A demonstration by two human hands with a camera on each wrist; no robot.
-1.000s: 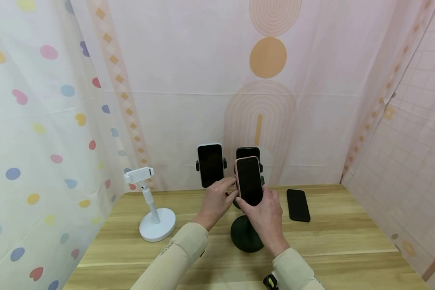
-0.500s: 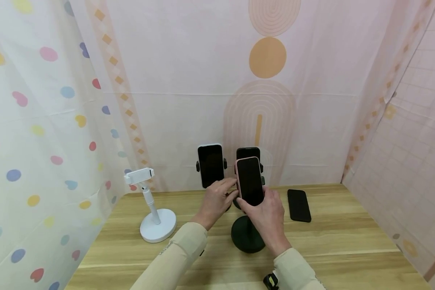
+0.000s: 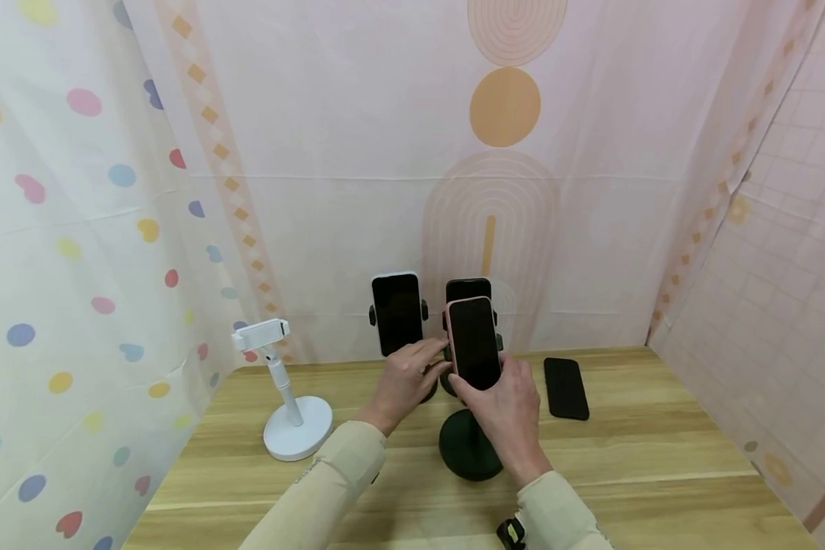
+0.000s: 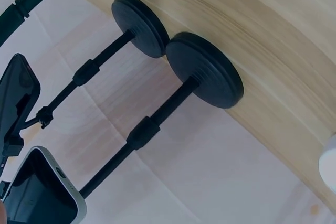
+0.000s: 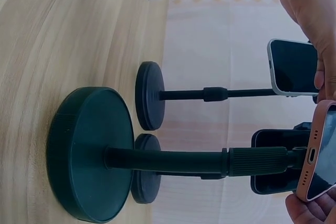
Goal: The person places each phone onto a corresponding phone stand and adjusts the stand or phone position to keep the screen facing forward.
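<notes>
A phone in a pink case (image 3: 473, 342) stands upright at the top of a dark green stand (image 3: 469, 454), its screen dark. My right hand (image 3: 503, 405) grips its lower part from below and from the right. My left hand (image 3: 407, 380) reaches in from the left with straight fingers that touch the phone's left edge. In the right wrist view the pink phone (image 5: 320, 153) sits at the end of the green stand's stem (image 5: 199, 161) above its round base (image 5: 89, 153). The clamp behind the phone is hidden.
Behind stand two black stands, one with a white-cased phone (image 3: 396, 313), one with a black phone (image 3: 469, 290). Another black phone (image 3: 566, 388) lies flat on the wooden table (image 3: 660, 458) at the right. A white stand (image 3: 296, 428) with nothing in its clamp is at the left. Curtains close in three sides.
Both hands and the pink phone have stayed almost where they were; only the view has shifted slightly.
</notes>
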